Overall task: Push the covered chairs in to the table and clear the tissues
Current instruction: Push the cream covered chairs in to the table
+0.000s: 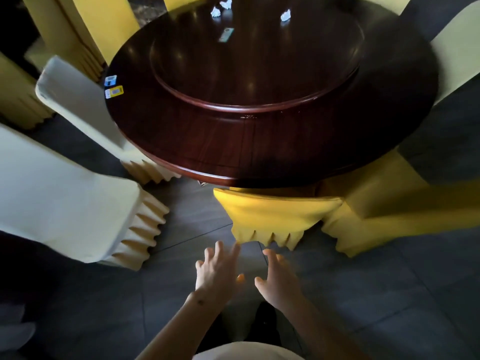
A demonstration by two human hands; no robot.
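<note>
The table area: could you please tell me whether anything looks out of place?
Yes. Crumpled tissues lie on the far side of the round table, and the pale covered chair at near left stands clear of the table's edge, angled away, unlike the yellow chair tucked under it.

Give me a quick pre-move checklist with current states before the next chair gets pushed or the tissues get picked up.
1. Left hand free: ok, open, holding nothing.
2. Right hand free: ok, open, holding nothing.
3. Yellow chair straight ahead pushed in: ok, its back sits at the table edge.
4. Near-left white chair pushed in: not ok, it stands apart from the table, angled.
5. Tissues cleared: not ok, crumpled pieces lie on the far side of the tabletop.
6. Floor path to the white chair: ok, bare tiles.
</note>
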